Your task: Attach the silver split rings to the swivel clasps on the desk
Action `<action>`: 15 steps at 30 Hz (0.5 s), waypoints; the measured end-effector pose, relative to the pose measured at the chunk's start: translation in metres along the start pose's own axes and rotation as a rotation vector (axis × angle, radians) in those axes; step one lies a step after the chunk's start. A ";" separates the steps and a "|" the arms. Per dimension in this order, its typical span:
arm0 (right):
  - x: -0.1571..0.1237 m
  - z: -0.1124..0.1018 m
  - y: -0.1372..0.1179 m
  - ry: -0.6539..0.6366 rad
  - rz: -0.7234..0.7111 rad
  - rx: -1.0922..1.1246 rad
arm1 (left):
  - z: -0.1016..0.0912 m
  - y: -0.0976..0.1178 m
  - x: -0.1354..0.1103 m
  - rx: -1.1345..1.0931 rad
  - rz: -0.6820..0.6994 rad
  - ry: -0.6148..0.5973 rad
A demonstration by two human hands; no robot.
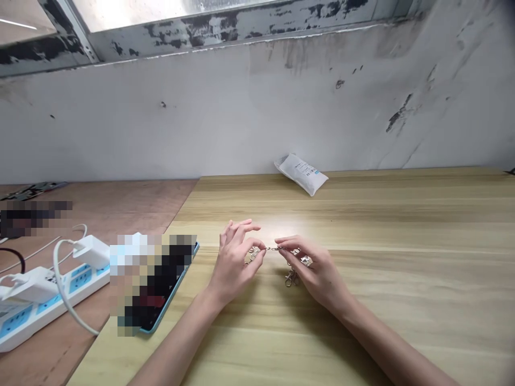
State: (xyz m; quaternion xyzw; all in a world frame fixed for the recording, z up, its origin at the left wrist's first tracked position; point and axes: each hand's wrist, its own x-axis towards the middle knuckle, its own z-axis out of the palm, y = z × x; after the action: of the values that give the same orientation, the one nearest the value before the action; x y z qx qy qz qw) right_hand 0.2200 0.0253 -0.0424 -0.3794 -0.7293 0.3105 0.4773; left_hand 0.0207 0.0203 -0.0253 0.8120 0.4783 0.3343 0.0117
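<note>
My left hand (235,257) pinches a small metal ring (269,248) between thumb and forefinger, its other fingers raised and spread. Opposite it, my right hand (316,262) holds a small silver lobster clasp (276,248) by thumb and fingertips. The two metal pieces meet or nearly meet in the gap between the hands; I cannot tell whether they are linked. Several silver rings (252,254) lie on the table behind the left fingers, partly hidden. Below and behind the right hand is a small heap of silver lobster clasps (290,277), also partly covered.
A white labelled packet (302,173) lies near the wall on the wooden table (402,257). To my left are a phone (173,289), partly blurred out, and a white power strip (60,305) with plugged-in chargers (92,252) and a looping white cable (66,292).
</note>
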 end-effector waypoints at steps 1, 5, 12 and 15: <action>0.000 0.000 0.000 0.004 -0.011 -0.005 | 0.000 0.000 0.000 0.000 0.001 -0.009; -0.001 0.001 0.002 -0.004 -0.015 -0.013 | 0.000 0.003 0.000 -0.003 0.004 -0.034; -0.001 0.001 0.004 -0.019 -0.012 -0.027 | 0.000 0.001 -0.002 0.008 0.020 -0.062; -0.002 0.002 0.001 -0.014 -0.046 -0.055 | 0.002 0.001 -0.003 0.003 0.024 -0.081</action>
State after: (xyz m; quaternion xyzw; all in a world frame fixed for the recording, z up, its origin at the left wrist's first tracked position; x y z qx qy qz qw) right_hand 0.2194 0.0246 -0.0449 -0.3733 -0.7494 0.2818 0.4687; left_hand 0.0218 0.0181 -0.0275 0.8305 0.4682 0.3005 0.0256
